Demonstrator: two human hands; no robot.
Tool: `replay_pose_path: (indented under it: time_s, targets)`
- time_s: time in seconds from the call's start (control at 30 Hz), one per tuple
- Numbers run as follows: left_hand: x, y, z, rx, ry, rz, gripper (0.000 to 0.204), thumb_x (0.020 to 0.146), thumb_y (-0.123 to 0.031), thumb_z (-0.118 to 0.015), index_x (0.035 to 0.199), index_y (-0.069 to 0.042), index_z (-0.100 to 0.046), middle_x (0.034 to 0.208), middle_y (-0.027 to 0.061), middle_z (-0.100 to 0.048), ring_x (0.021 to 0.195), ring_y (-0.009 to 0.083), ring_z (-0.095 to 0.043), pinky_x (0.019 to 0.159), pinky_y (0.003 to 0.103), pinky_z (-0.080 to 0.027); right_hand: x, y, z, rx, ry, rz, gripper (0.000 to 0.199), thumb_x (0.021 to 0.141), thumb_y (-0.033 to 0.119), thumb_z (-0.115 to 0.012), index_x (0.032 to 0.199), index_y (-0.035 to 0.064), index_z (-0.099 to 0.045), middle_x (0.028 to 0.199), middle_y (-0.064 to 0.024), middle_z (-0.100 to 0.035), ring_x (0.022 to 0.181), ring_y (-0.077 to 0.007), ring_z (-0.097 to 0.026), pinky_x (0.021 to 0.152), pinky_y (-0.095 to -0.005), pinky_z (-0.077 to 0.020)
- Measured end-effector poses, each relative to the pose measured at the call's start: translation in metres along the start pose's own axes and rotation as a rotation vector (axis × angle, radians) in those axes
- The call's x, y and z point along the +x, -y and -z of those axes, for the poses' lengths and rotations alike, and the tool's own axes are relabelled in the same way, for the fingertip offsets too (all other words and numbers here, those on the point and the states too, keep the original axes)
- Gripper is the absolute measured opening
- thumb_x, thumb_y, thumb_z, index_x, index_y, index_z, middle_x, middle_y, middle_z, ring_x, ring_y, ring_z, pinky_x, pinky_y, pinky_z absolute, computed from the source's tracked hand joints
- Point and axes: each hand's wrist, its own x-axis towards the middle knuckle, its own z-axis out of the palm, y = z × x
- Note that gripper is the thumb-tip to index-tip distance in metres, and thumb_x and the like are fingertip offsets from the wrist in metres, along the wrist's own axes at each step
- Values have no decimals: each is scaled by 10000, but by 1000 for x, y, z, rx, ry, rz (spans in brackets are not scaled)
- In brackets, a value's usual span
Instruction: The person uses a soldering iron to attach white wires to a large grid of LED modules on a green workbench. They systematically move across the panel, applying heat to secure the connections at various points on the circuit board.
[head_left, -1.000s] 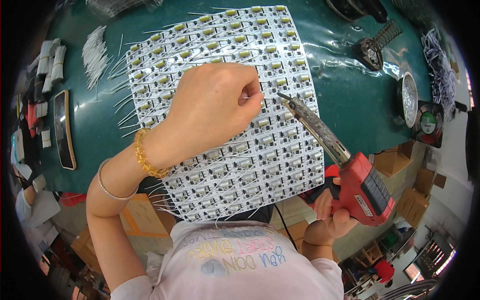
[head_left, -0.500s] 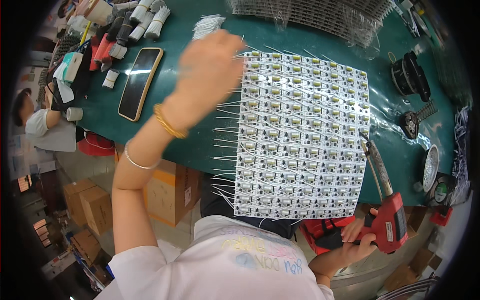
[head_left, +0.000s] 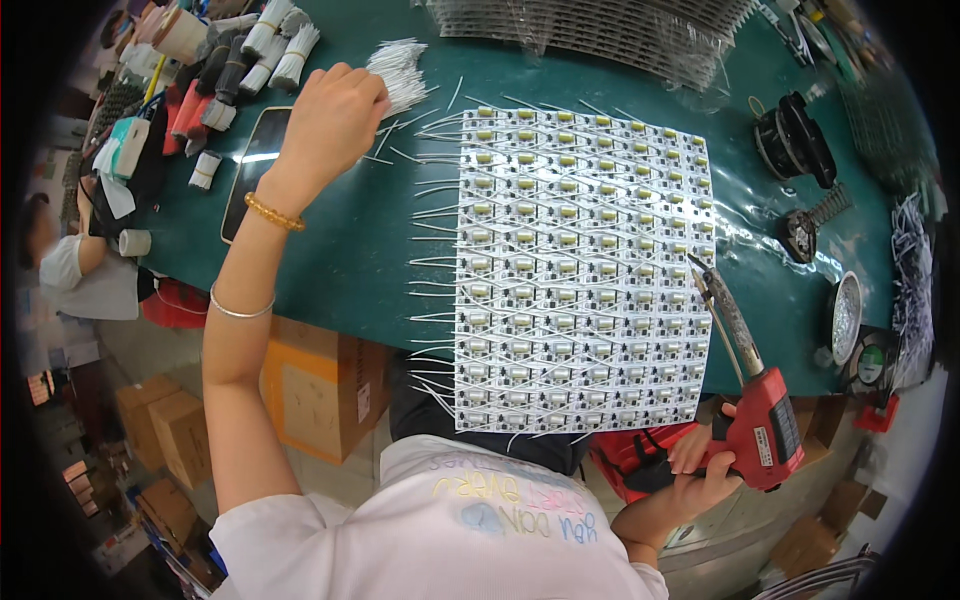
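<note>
Evidently, our left hand [head_left: 335, 115] is at the far left of the work, over the near-left edge of a loose pile of short white wires [head_left: 398, 75]. Its fingers are bent inward with the tips hidden beneath, so we cannot tell whether a wire is pinched there. Our right hand [head_left: 705, 480], near and to the right, is wrapped around the handle of a red soldering gun [head_left: 768, 435]. The gun points away from us, its dark tip over the right edge of a white sheet of small circuit boards [head_left: 585, 285]; we cannot tell whether tip and sheet touch.

That sheet lies in the middle, mostly on the green table [head_left: 350, 260], its near end reaching past the table's edge above our lap. Rows of small parts cover it, white wires cross it, and wire ends stick out along its left side.

Left of our left forearm lies a phone [head_left: 248, 175], partly covered by it, and farther left stand tied wire bundles [head_left: 295, 58]. To the right of the sheet we have a spring holder [head_left: 800, 235] and, nearer, a silvery bowl [head_left: 846, 318] tipped on its side. Stacked panels [head_left: 600, 30] fill the far side.
</note>
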Motion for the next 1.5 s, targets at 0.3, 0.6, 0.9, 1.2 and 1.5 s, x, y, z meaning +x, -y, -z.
replay_pose_path:
  time_s: [0.3,0.6,0.9,1.2,1.5]
  targets:
    - [6,-32,12,-447,-7,224,108,862,-100,-630,886,2,-604,740,82,-609,665,178,-571,634,279,-442,-6,-1,1,22,-56,-20,655,917,403,-572,1238,-137,-382,504,-35,-440,390,-121,-414,413,-255,-383]
    - [15,-132,44,-970,154,291,118,838,-103,-660,835,13,-640,710,67,-626,635,153,-534,647,250,-415,-9,4,10,2,-91,-72,727,904,488,-548,1271,-112,-364,503,-19,-438,408,-129,-430,431,-277,-407]
    - [16,-228,10,-829,79,-27,174,781,-71,-675,704,-76,-519,613,14,-538,562,207,-491,707,369,-351,-29,6,10,-76,-159,-97,803,876,587,-527,1269,-89,-345,504,-8,-454,410,-129,-440,436,-257,-398]
    - [14,-235,4,-648,8,-80,179,726,-63,-685,701,-82,-508,636,29,-523,612,205,-495,725,381,-372,-62,-20,38,-396,-20,-174,823,813,617,-579,1236,-73,-429,500,4,-444,419,-118,-436,437,-254,-371]
    - [13,-237,2,-632,-17,-82,171,722,-57,-678,721,-76,-508,650,39,-518,627,209,-499,726,385,-380,-41,-11,11,-62,-126,-292,766,776,624,-609,1102,-54,-464,499,-7,-448,419,-122,-441,434,-254,-374]
